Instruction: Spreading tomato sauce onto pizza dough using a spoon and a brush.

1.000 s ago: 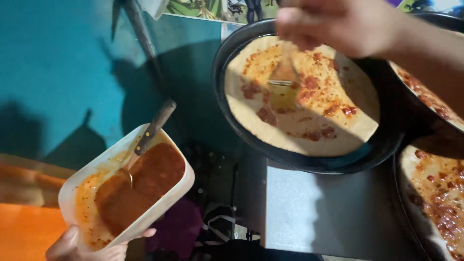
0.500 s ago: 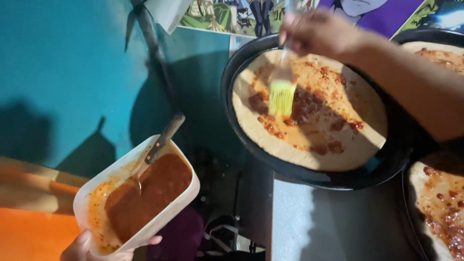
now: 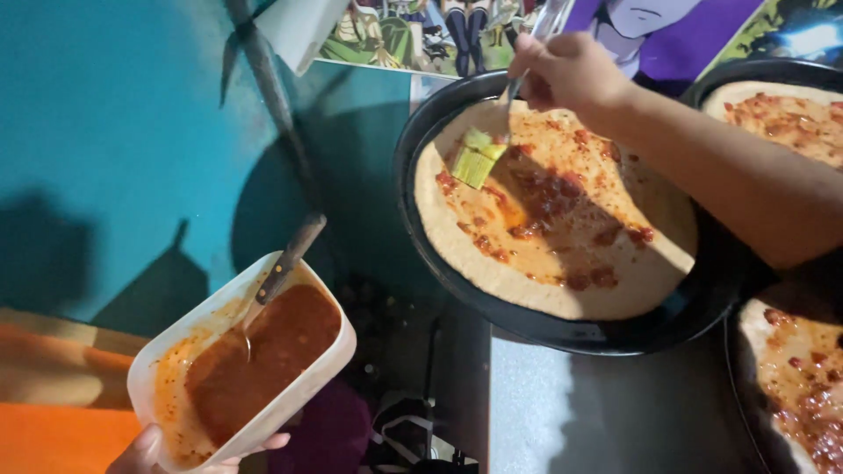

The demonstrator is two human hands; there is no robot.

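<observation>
Nearby, two more sauced bases [image 3: 777,118] [image 3: 795,386]

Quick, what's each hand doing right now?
Left hand: closed, holding the white sauce tub.
Right hand: closed, holding the pastry brush.

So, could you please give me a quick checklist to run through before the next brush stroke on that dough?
1. Right hand grips the brush: ok.
2. Brush bristles rest on the dough, at its upper left part: ok.
3. Sauce covers the whole dough: not ok, the rim and lower edge are bare.
4. Dough lies flat inside the black pan: ok.
5. Left hand supports the sauce tub from below, tub tilted, sauce not spilling: ok.
6. Spoon sits in the tub, handle leaning over the far edge: ok; how firmly it sits, cannot tell.
</observation>
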